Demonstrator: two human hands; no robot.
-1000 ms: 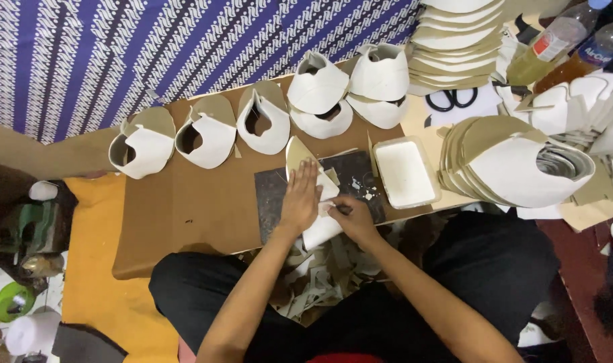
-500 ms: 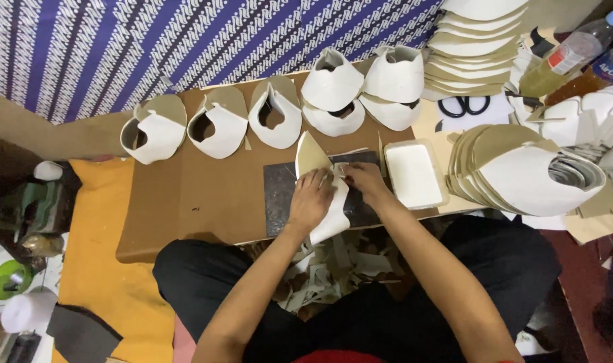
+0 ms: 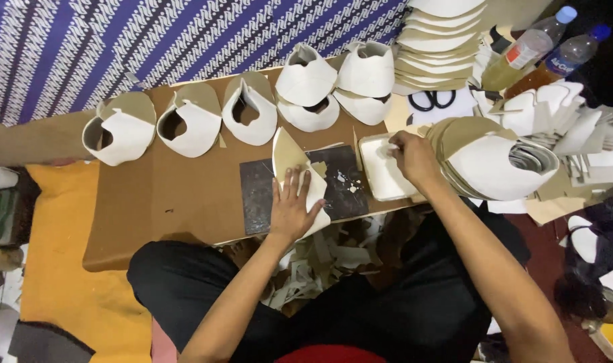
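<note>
A seated person works at a low brown table [image 3: 172, 202], seen from above. The left hand [image 3: 294, 208] lies flat, fingers spread, pressing a cream cut piece [image 3: 291, 158] down onto a dark cutting slab [image 3: 259, 195] that sits at the table's near edge; the piece's pointed end stands up beyond the fingertips. The right hand [image 3: 414, 156] reaches out to a shallow white tray [image 3: 380, 178] just beside the slab, its grip drawn together with fingertips touching the tray's inner surface (whether anything is pinched between them cannot be told). Small offcuts lie scattered on the slab's right half.

Along the table's far side runs a row of folded white shoe uppers [image 3: 185, 124], some stacked in pairs. To the right of the tray rests a fanned pile of tan-and-white cut pieces [image 3: 494, 158], touching the right wrist. Behind it lie black-handled scissors [image 3: 433, 99], a tall stack of cream pieces [image 3: 441, 47] and two plastic bottles [image 3: 535, 47] with blue caps. A blue-and-white patterned cloth [image 3: 151, 40] hangs behind the table. Trimmings [image 3: 320, 262] are heaped on the floor between the person's knees, and an orange mat [image 3: 71, 282] lies to the left.
</note>
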